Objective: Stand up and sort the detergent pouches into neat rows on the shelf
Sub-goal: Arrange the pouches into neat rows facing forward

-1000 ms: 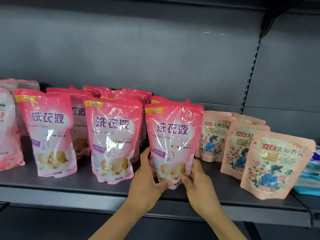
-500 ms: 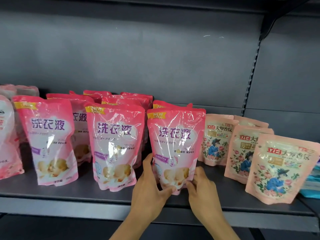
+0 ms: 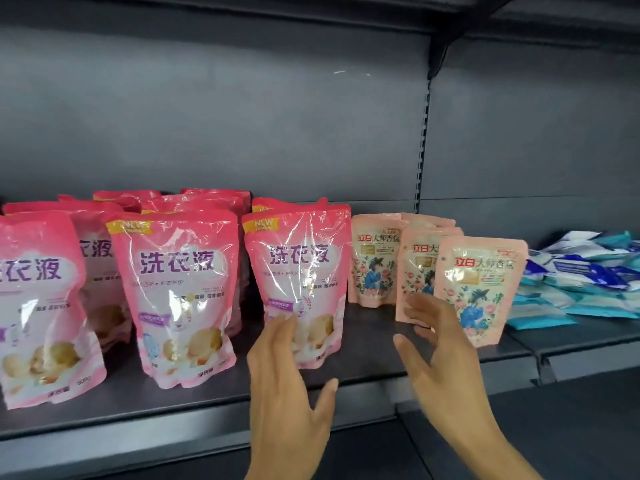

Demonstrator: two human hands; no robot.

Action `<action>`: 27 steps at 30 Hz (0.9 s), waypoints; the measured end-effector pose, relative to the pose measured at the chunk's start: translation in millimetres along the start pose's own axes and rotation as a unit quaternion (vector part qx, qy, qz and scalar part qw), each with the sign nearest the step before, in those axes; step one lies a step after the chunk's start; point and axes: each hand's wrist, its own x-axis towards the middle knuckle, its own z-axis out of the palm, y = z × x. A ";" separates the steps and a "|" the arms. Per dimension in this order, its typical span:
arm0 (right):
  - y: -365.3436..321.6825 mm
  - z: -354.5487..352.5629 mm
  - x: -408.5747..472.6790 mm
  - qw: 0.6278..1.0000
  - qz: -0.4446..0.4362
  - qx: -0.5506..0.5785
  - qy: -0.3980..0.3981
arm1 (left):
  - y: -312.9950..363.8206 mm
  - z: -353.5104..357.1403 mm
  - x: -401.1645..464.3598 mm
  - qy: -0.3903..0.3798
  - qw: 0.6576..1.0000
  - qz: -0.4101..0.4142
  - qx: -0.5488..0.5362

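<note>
Both hands have let go of the front bright pink pouch (image 3: 298,285), which they held by its lower corners a moment ago; it now stands upright on the shelf (image 3: 363,375), front of its row. The left hand (image 3: 287,386) hovers before it at 6 o'clock, grip spread and holding nothing. The right hand (image 3: 446,362) is drifting toward 3 o'clock, fingers spread, empty, near the pale pink pouches (image 3: 479,289), which stand staggered. Judging by this, that row is next; the blue packs (image 3: 581,285) farther toward 3 o'clock lie flat, unsorted.
</note>
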 end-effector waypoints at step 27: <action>70.8 -82.2 309.7 0.925 0.010 -0.170 -0.339 | 82.3 139.6 215.1 -0.024 0.993 -0.049 0.106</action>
